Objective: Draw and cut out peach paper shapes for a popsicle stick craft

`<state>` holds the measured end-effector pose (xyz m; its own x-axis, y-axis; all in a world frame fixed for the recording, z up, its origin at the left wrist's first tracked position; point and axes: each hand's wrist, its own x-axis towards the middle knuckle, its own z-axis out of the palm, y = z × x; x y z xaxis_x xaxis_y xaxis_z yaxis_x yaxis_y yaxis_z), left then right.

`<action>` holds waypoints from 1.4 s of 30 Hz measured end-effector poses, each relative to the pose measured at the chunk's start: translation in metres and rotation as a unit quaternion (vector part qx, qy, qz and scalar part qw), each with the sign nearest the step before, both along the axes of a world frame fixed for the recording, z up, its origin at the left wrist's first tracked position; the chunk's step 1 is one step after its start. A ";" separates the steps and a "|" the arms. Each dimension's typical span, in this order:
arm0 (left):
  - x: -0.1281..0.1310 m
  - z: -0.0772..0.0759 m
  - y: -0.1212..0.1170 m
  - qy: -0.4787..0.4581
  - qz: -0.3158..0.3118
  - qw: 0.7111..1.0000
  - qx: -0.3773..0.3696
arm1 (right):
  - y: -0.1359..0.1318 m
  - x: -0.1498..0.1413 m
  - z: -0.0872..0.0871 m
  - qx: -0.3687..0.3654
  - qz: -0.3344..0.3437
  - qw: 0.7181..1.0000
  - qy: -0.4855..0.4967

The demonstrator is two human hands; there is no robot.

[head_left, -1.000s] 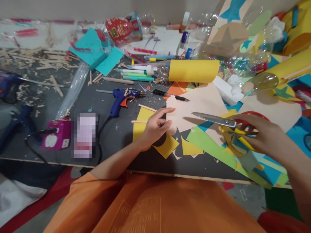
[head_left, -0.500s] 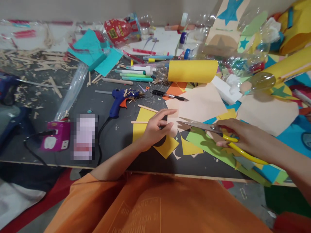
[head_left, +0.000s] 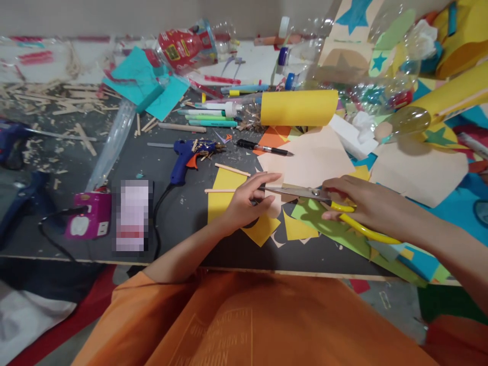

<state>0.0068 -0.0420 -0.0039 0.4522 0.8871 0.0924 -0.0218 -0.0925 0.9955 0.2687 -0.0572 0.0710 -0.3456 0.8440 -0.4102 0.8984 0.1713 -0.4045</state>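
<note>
My right hand (head_left: 360, 201) grips scissors (head_left: 368, 231) with yellow handles. Their blades point left, reaching across a small peach paper piece (head_left: 273, 203) to the fingers of my left hand (head_left: 246, 202). That paper is held between the thumb and fingers of my left hand. Beneath both hands lie yellow paper scraps (head_left: 301, 229) and a long green paper strip (head_left: 324, 229). Two thin wooden sticks (head_left: 221, 191) lie over yellow paper left of my left hand. A larger peach sheet (head_left: 312, 155) lies just beyond the blades.
A blue glue gun (head_left: 183, 157) and a black pen (head_left: 263, 148) lie beyond my left hand. A phone (head_left: 132, 216) and a magenta box (head_left: 87, 216) are at left. Markers, plastic bottles and a bottle wrapped in yellow paper (head_left: 299, 108) crowd the back.
My right hand has moved left with the scissors, and the blades now cross the small peach paper near my left fingers. My left hand stays almost in place.
</note>
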 end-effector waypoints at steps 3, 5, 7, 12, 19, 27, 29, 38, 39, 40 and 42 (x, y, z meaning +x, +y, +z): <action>0.000 0.001 0.000 0.001 -0.002 1.000 -0.011 | 0.000 0.002 0.000 -0.001 0.002 1.000 -0.005; -0.001 0.001 0.000 0.002 -0.004 1.000 -0.010 | 0.001 0.002 0.000 -0.001 0.004 1.000 -0.005; -0.001 0.001 0.000 -0.001 -0.006 1.000 -0.005 | 0.001 0.001 0.001 -0.002 0.006 1.000 -0.004; -0.001 0.001 0.000 -0.007 0.001 1.000 0.011 | 0.004 0.000 0.003 -0.012 0.019 1.000 -0.001; -0.002 -0.002 0.000 -0.005 0.003 1.000 -0.003 | 0.004 0.003 0.003 0.009 0.035 0.999 -0.023; -0.002 -0.001 0.002 0.017 0.047 0.998 -0.035 | -0.001 0.012 -0.007 0.038 0.013 0.997 -0.061; 0.000 -0.001 0.003 0.024 0.073 0.996 -0.049 | -0.006 0.017 -0.014 0.054 -0.009 0.996 -0.077; 0.002 0.000 0.006 0.029 0.129 0.986 -0.099 | -0.032 0.046 -0.042 0.183 -0.088 0.972 -0.117; 0.002 0.000 0.006 0.029 0.131 0.986 -0.102 | -0.035 0.050 -0.044 0.193 -0.090 0.971 -0.111; 0.002 0.001 0.006 0.029 0.132 0.985 -0.104 | -0.037 0.053 -0.045 0.201 -0.094 0.969 -0.105; 0.002 0.001 0.006 0.027 0.131 0.985 -0.108 | -0.041 0.060 -0.046 0.213 -0.105 0.966 -0.101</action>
<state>0.0088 -0.0361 -0.0030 0.2048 0.9702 -0.1292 0.0286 0.1260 0.9916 0.3288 -0.0981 0.0246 -0.0969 0.9940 -0.0507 0.9848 0.0884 -0.1494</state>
